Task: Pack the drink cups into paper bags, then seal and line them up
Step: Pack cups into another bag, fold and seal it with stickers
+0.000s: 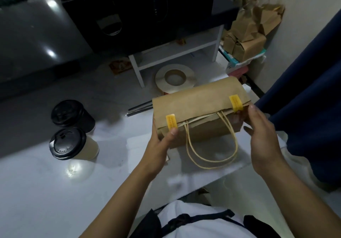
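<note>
A brown paper bag [199,105] with its top folded over stands on the white table [46,191], its twine handles hanging toward me. Two yellow stickers hold the flap down, one at the left [171,120] and one at the right [235,102]. My left hand [160,145] grips the bag's left end, thumb pressing under the left sticker. My right hand [262,136] sits at the bag's right end with fingers relaxed, fingertips near the right sticker. Two lidded drink cups stand at the left, a black one [72,114] and a cream one [73,143].
A roll of tape or stickers [175,80] lies behind the bag by a white shelf frame [140,66]. Black straws [140,107] lie left of the bag. Crumpled paper bags [249,35] pile at the back right. A dark blue cloth [304,99] hangs right.
</note>
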